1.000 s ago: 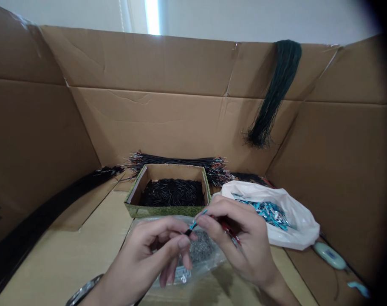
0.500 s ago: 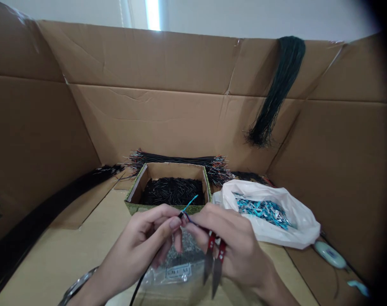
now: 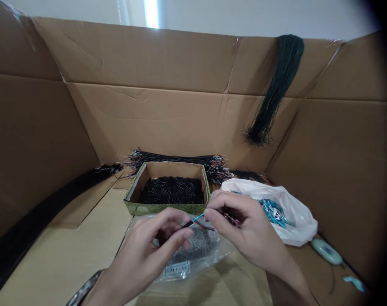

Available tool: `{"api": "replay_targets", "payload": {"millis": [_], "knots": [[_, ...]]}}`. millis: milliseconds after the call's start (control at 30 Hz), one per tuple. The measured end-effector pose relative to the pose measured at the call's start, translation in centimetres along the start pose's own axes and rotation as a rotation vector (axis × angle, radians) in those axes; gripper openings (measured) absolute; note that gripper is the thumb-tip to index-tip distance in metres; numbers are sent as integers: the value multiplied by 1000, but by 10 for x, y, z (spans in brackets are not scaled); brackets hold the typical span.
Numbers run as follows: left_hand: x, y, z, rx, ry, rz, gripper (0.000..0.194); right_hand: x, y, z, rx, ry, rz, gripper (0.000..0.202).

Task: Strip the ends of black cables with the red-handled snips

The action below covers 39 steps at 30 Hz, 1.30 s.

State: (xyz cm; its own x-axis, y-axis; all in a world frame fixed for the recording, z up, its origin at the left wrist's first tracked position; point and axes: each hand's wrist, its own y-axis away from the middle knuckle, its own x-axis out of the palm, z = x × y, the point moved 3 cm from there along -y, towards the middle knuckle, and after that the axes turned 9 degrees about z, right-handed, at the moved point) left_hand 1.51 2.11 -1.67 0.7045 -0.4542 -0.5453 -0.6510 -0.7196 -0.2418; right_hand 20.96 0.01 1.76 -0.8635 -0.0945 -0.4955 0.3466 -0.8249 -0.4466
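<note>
The stripped end of a black cable (image 3: 188,224) is pinched between the thumb and fingers of my left hand (image 3: 145,250). Thin dark and reddish wires (image 3: 206,226) come out of that end, along with a light-blue strand (image 3: 198,217). My right hand (image 3: 250,233) grips the blue strand's tip between thumb and forefinger, drawing it out straight. Tucked in the right palm are red-handled thread snips (image 3: 232,219), mostly hidden by the fingers; their blades do not show. Below both hands lies a clear plastic bag (image 3: 177,270) of small greyish pieces.
A green-edged box (image 3: 134,208) holds short black tube pieces. Behind it lies a bundle of black cables (image 3: 177,159). At right, a white bag (image 3: 303,225) contains blue scraps, near a pale oval device (image 3: 326,251). Dark threads (image 3: 281,80) hang over the cardboard wall (image 3: 148,110).
My right hand has taken hold of the blue strand's tip, which stood free before. The snips have turned inward, so their blades no longer show below the hand.
</note>
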Motion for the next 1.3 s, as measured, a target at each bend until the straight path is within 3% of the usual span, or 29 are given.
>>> {"api": "replay_targets", "payload": {"millis": [167,367,433,600,833,1133,1300], "knots": [[0,-2,0,-28,86,15,21,0,1,-2,-48,21,-3,15],[14,-10,8,-127,640,221,35,1,-1,-1,-173,70,-40,12],[17,-13,11,-146,725,213,34,2,-4,-3,-156,62,-61,14],[17,-12,14,-102,664,95,31,8,-8,-10,-43,-56,-67,6],[13,-6,11,-58,517,47,31,20,-3,-9,-61,-81,-47,5],[16,-7,13,-81,737,119,32,31,-9,-16,47,-403,-37,4],[16,-9,12,-86,729,115,32,31,-11,-16,66,-464,-18,3]]}}
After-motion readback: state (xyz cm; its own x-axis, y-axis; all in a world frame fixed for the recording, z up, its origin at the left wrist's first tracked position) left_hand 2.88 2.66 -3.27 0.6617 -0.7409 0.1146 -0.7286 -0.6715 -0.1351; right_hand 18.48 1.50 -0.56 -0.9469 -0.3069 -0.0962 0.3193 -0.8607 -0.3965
